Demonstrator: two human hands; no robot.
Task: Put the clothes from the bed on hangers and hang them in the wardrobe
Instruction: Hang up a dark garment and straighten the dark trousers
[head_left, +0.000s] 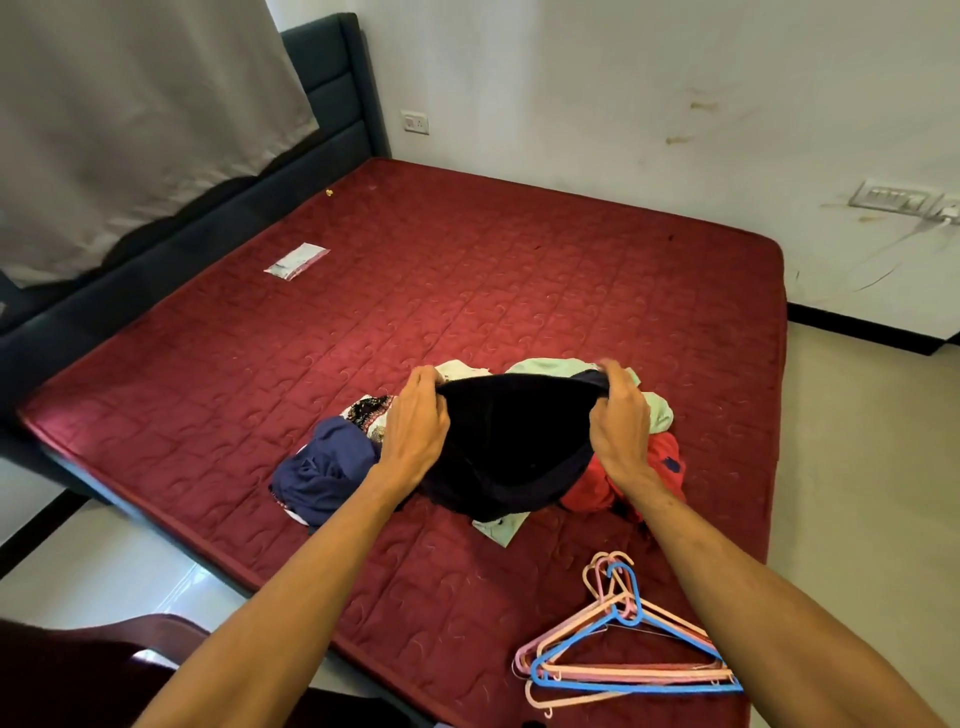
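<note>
A black garment (511, 447) is stretched between my hands above a pile of clothes on the red mattress (467, 270). My left hand (415, 421) grips its left edge and my right hand (621, 415) grips its right edge. Under and around it lie a navy garment (324, 470), a red garment (660, 467), a pale green garment (657, 410) and a patterned piece (369, 410). A stack of pink plastic hangers with one blue hanger (628, 649) lies on the mattress near its front right corner, below my right forearm.
A small plastic packet (297, 261) lies on the mattress at the left. A dark headboard (332, 104) and a grey curtain (130, 130) stand at the far left. Tiled floor (872, 467) runs along the right of the bed. No wardrobe is in view.
</note>
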